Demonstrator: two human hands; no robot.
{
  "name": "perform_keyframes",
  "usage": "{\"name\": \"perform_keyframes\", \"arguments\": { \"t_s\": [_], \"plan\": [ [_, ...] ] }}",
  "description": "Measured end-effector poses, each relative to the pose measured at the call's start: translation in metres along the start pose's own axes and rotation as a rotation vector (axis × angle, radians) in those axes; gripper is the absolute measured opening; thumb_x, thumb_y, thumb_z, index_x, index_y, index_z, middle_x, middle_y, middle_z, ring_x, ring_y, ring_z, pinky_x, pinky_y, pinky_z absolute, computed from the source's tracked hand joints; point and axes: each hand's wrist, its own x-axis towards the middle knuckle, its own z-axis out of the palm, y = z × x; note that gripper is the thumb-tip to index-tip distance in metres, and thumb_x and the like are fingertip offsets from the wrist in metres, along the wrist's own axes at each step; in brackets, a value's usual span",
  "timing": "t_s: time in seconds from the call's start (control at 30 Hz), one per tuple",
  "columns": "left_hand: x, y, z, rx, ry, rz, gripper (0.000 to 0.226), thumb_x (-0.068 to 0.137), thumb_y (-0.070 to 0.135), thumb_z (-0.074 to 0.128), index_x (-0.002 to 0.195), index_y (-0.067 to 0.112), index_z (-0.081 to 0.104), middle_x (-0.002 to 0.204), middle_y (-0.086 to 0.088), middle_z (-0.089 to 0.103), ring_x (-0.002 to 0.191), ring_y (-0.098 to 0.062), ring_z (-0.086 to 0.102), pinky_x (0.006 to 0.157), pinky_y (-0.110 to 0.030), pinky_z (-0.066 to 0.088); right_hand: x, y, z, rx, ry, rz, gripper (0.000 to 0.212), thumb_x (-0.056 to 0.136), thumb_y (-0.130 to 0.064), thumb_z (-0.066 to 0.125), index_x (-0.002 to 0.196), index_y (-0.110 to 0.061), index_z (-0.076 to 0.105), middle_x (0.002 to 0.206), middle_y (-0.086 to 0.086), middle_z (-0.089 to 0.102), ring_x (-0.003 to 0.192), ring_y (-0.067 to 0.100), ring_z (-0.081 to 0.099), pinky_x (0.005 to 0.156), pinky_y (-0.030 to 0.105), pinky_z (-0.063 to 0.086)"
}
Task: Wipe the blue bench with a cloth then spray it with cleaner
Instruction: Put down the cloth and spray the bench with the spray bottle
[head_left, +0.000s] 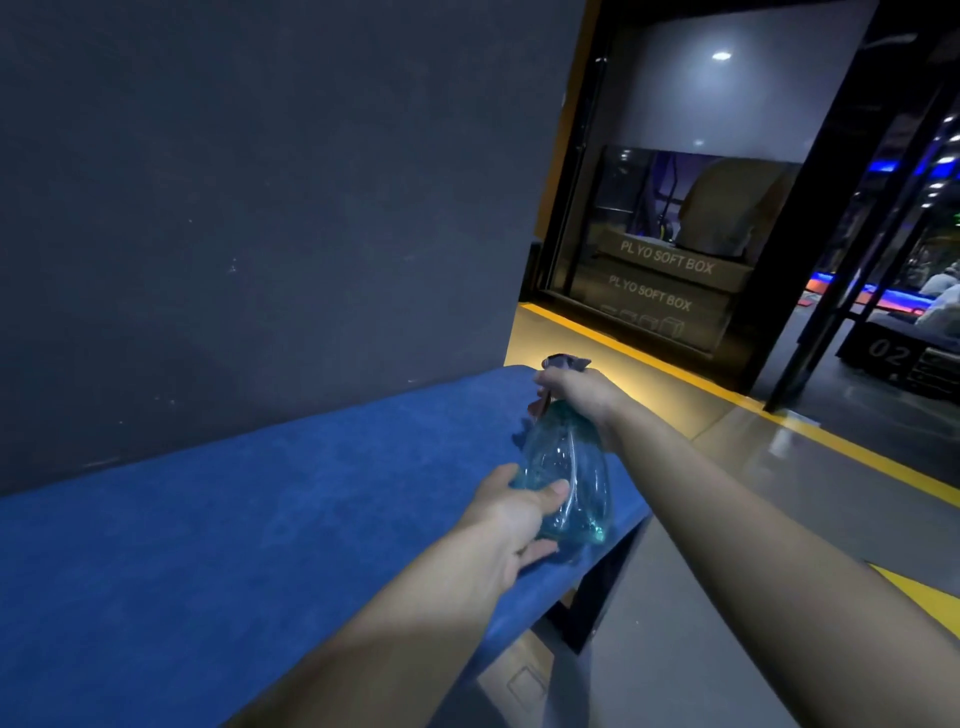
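Observation:
The blue bench (249, 519) runs from the lower left to the middle of the view, along a dark wall. A clear blue-green spray bottle (571, 467) stands on the bench near its right end. My left hand (514, 514) holds the bottle's lower body, thumb across the front. My right hand (576, 389) grips the bottle's neck and dark spray head (563, 362) from the right. No cloth is in view.
A dark grey wall (260, 208) stands right behind the bench. To the right lie a grey floor with yellow lines (852, 457), stacked soft boxes (660, 291) behind glass, and black posts (810, 332). A cardboard box (524, 675) sits under the bench.

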Motion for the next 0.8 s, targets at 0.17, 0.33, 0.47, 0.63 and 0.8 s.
{"name": "perform_keyframes", "arguments": {
  "t_s": [0.17, 0.33, 0.47, 0.63, 0.8],
  "plan": [
    [0.003, 0.005, 0.006, 0.145, -0.111, -0.080, 0.007, 0.091, 0.016, 0.060, 0.098, 0.014, 0.058, 0.103, -0.007, 0.063, 0.102, -0.031, 0.061, 0.084, -0.033, 0.052, 0.005, 0.014, -0.017, -0.100, 0.197, 0.111, 0.036, 0.089, -0.024, 0.051, 0.117, -0.002, 0.052, 0.104, 0.015, 0.059, 0.087, 0.029, 0.059, 0.074, 0.035, 0.046],
    [0.005, -0.006, 0.015, 0.218, -0.188, -0.088, 0.017, 0.094, 0.019, 0.056, 0.110, 0.019, 0.052, 0.118, -0.010, 0.059, 0.097, -0.029, 0.058, 0.082, -0.030, 0.052, -0.001, 0.032, -0.036, -0.113, 0.254, 0.183, 0.040, 0.089, -0.027, 0.053, 0.121, -0.003, 0.050, 0.110, 0.017, 0.059, 0.083, 0.027, 0.055, 0.062, 0.032, 0.041],
    [0.004, -0.022, 0.024, 0.218, -0.227, -0.100, 0.013, 0.095, 0.020, 0.055, 0.108, 0.018, 0.053, 0.114, -0.008, 0.059, 0.097, -0.027, 0.058, 0.081, -0.033, 0.053, -0.010, 0.043, -0.048, -0.140, 0.286, 0.246, 0.038, 0.090, -0.026, 0.052, 0.119, -0.001, 0.050, 0.112, 0.018, 0.059, 0.083, 0.030, 0.058, 0.070, 0.036, 0.047],
    [-0.001, -0.040, 0.016, 0.194, -0.213, -0.112, 0.006, 0.090, 0.020, 0.062, 0.090, 0.025, 0.057, 0.123, -0.006, 0.063, 0.108, -0.028, 0.064, 0.069, -0.027, 0.057, -0.031, 0.050, -0.041, -0.094, 0.218, 0.234, 0.027, 0.091, -0.020, 0.051, 0.107, 0.002, 0.052, 0.079, 0.012, 0.057, 0.058, 0.022, 0.053, 0.052, 0.025, 0.038],
    [-0.007, -0.046, -0.006, 0.162, -0.207, -0.100, 0.037, 0.087, 0.015, 0.066, 0.120, 0.016, 0.050, 0.115, -0.005, 0.062, 0.080, -0.019, 0.065, 0.061, -0.025, 0.058, -0.045, 0.047, -0.021, -0.014, 0.175, 0.154, 0.013, 0.089, -0.017, 0.052, 0.088, -0.005, 0.054, 0.066, 0.010, 0.059, 0.044, 0.017, 0.055, 0.044, 0.021, 0.038]
  ]
}}
